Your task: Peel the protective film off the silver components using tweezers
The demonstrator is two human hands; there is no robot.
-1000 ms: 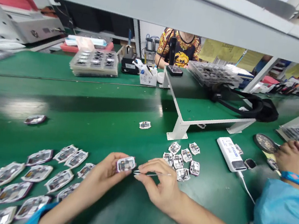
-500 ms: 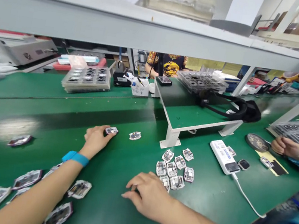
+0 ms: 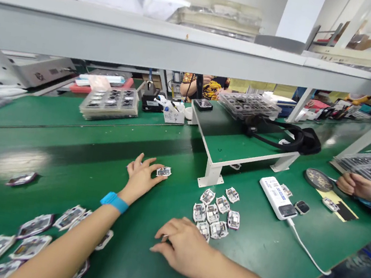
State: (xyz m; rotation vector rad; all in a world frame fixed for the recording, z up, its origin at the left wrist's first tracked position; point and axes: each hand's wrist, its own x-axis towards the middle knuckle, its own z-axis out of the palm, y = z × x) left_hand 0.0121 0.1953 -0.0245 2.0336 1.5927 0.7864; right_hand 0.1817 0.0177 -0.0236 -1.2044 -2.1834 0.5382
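My left hand [image 3: 142, 177], with a blue wristband, reaches forward over the green bench. Its thumb and index finger pinch the near edge of a small watch module [image 3: 164, 171], a pale frame with a circuit board. The other fingers are raised and spread; a light sliver by them is too small to name. My right hand [image 3: 184, 247] rests on the bench, thumb and fingers loosely bent and apart, with nothing clearly held. Beside it lies a cluster of watch modules [image 3: 212, 213], partly hidden by the hand. More modules [image 3: 31, 246] lie at the lower left, some behind my left forearm.
A raised green stand [image 3: 218, 156] carries a black strapped headset [image 3: 299, 140] and a parts tray [image 3: 249, 104]. To the right are a white device with a cable [image 3: 276, 198] and a co-worker's hand [image 3: 361, 186]. A grey shelf beam [image 3: 185, 52] crosses above. One module [image 3: 22, 179] lies far left.
My left hand has moved right, from one watch module to the neighbouring one, and the first is now out of sight. My right hand stays nearly still. The view has tilted slightly upward.
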